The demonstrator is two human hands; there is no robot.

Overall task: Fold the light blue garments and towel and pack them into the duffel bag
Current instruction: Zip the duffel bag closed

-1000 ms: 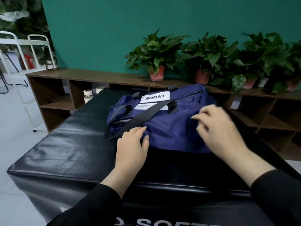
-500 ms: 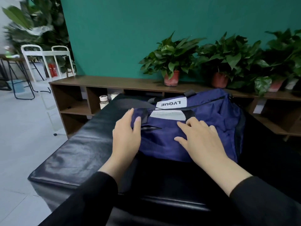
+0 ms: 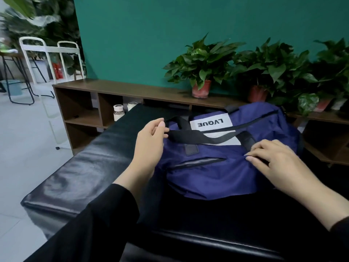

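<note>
1. Where the teal wall fills the background, it stands well behind the duffel bag, taking up most of the upper view.
2. Under the duffel bag lies a black padded bench, glossy and creased, running from the near edge back toward the wall.
3. Behind the duffel bag a low brown shelf unit runs along the foot of the wall, with open compartments.
4. On top of that shelf unit, behind and to the right of the duffel bag, stand potted plants in reddish pots.
5. The duffel bag itself is navy blue and rests on the bench; its zips look closed, and a white label reading "LVQUE" faces up on its top. No light blue garments or towel show outside it.
6. The left hand is at the left end of the duffel bag, thumb and fingers pinching the black carry strap that arches over the top.
7. The right hand rests on the right side of the duffel bag, fingers bent and pressed to the fabric beside a strap anchor; whether it pinches anything I cannot tell.
8. Left of and behind the duffel bag, a small white-capped bottle stands in a shelf compartment.
</note>
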